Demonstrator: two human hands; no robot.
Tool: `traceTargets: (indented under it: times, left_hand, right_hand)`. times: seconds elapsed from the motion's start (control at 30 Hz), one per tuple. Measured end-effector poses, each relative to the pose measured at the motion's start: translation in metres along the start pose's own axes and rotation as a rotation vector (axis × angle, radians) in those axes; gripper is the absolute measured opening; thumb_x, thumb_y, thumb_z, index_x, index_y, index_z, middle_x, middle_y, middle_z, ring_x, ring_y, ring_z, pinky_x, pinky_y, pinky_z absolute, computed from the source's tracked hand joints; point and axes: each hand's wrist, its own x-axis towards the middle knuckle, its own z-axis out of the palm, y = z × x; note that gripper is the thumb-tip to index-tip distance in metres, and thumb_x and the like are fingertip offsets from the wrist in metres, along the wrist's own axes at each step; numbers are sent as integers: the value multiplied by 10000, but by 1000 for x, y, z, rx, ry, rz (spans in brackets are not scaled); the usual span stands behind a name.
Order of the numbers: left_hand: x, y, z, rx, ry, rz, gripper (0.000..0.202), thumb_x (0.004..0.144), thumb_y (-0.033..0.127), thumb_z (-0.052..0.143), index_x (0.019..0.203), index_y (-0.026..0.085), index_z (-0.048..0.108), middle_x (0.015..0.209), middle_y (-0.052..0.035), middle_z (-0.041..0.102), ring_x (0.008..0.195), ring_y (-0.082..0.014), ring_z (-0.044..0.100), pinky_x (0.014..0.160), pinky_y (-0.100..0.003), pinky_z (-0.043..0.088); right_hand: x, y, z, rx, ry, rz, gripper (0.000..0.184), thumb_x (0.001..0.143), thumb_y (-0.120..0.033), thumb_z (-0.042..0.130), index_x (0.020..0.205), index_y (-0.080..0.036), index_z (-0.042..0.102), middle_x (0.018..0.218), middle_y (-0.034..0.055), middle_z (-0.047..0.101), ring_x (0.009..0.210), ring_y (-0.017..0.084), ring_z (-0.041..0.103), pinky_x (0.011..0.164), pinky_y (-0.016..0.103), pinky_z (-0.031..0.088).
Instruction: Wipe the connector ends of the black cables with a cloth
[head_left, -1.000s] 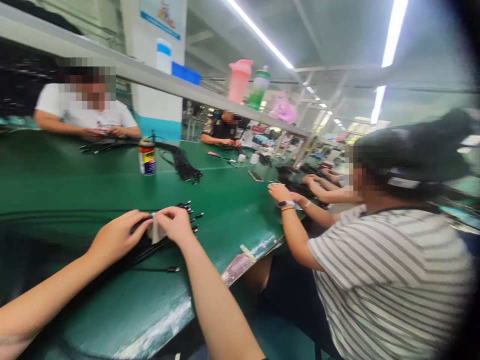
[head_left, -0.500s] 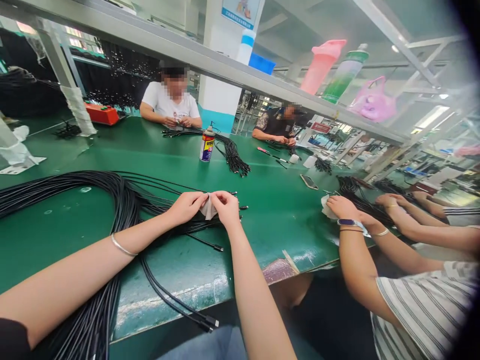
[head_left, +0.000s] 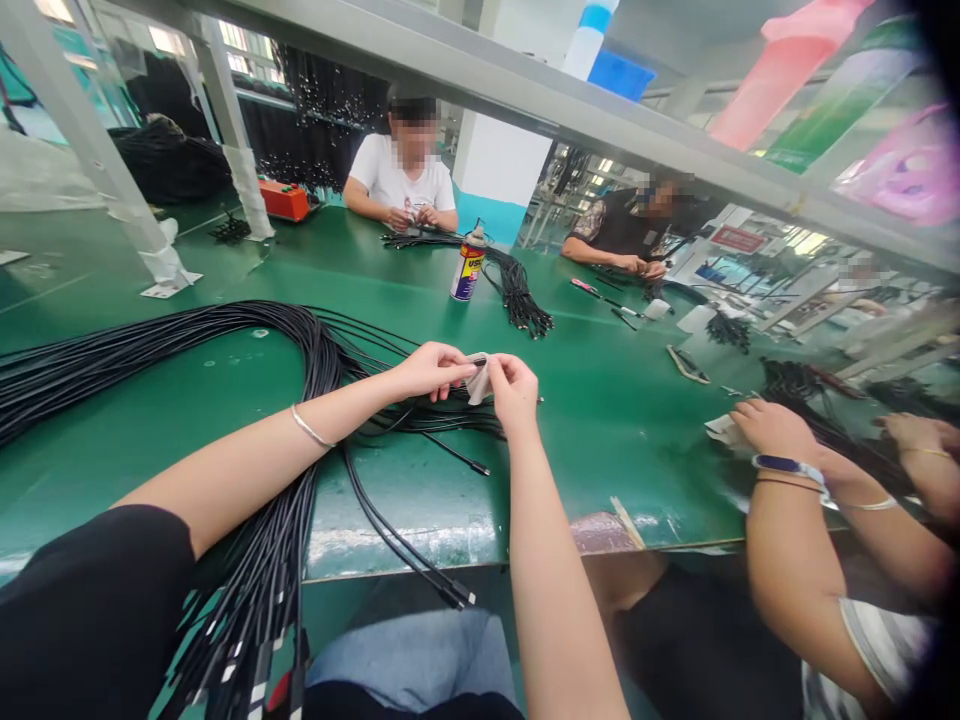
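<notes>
My left hand (head_left: 431, 370), with a silver bangle (head_left: 311, 427) on the wrist, and my right hand (head_left: 515, 393) pinch a small white wipe (head_left: 477, 380) between them. The wipe wraps around the end of a black cable (head_left: 480, 364), which is partly hidden by my fingers. The cable belongs to a long bundle of black cables (head_left: 324, 365) that loops across the green workbench (head_left: 592, 420) and hangs over its near edge under my left forearm.
A co-worker's hands (head_left: 776, 430) hold a white wipe at the right, beside a bunch of black cables. Farther along the bench are a spray can (head_left: 469, 264), cable bunches, a phone (head_left: 688, 365) and two seated co-workers. A shelf with bottles runs overhead.
The view has swung left and shows more of the bench and the long cable bundle. My hands still pinch the white wipe on the cable end.
</notes>
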Motion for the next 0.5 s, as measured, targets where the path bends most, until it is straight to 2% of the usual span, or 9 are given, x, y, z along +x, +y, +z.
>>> traceTargets:
  times: [0.1,0.13,0.17,0.2,0.23,0.3,0.37,0.4,0.5]
  left_hand:
    - [-5,23,-10,156,396,207,298,803,391,665,956,136,643,867,-47,665,617,-92,567,542,-198,437]
    - [-9,34,-12,211,486,295,274,810,367,663,958,138,646,906,-45,667,674,-95,576,588,-197,445]
    - [-15,46,-13,252,493,365,253,821,349,654,959,138,646,915,-41,665,713,-99,582,617,-197,447]
    - [-23,59,-13,277,428,409,234,833,338,641,953,136,646,898,-35,663,731,-104,585,626,-197,445]
    - [-32,72,-11,295,295,426,214,846,328,627,940,138,650,867,-29,663,730,-109,588,621,-198,441]
    - [-56,92,-1,374,-132,428,173,869,313,602,890,155,670,817,-22,673,716,-120,597,607,-210,432]
    - [-85,101,17,549,-560,482,125,857,297,635,840,186,689,781,-19,684,676,-128,604,569,-236,411]
    - [-101,100,27,677,-669,517,93,828,286,675,821,194,688,763,-20,684,653,-136,601,531,-257,388]
    - [-143,85,58,1052,-778,641,227,675,323,814,735,172,656,652,-29,635,523,-176,557,385,-324,245]
  right_hand:
    - [5,4,-5,46,75,20,328,799,-460,579,872,-141,603,763,41,636,661,142,571,632,270,472]
    - [6,5,-8,49,106,23,336,804,-467,570,882,-141,595,769,42,635,665,143,573,632,270,474]
    - [9,7,-10,43,140,21,342,808,-473,561,888,-141,588,774,43,634,669,143,574,633,271,475]
    - [11,10,-14,29,172,13,346,809,-476,555,888,-140,585,780,45,636,674,143,575,640,272,477]
    - [13,14,-17,8,196,5,350,809,-477,550,886,-137,585,786,48,640,683,144,578,654,275,479]
    - [17,25,-25,-58,229,21,357,804,-473,539,875,-129,599,800,59,653,709,149,586,684,281,482]
    - [21,36,-33,-150,261,88,361,790,-466,532,854,-121,618,819,75,669,739,161,600,702,287,482]
    - [22,42,-37,-190,278,128,360,782,-460,530,846,-118,625,828,84,676,750,170,607,703,291,482]
    - [24,56,-46,-256,329,198,348,755,-437,540,818,-109,638,819,105,685,744,193,620,691,310,481]
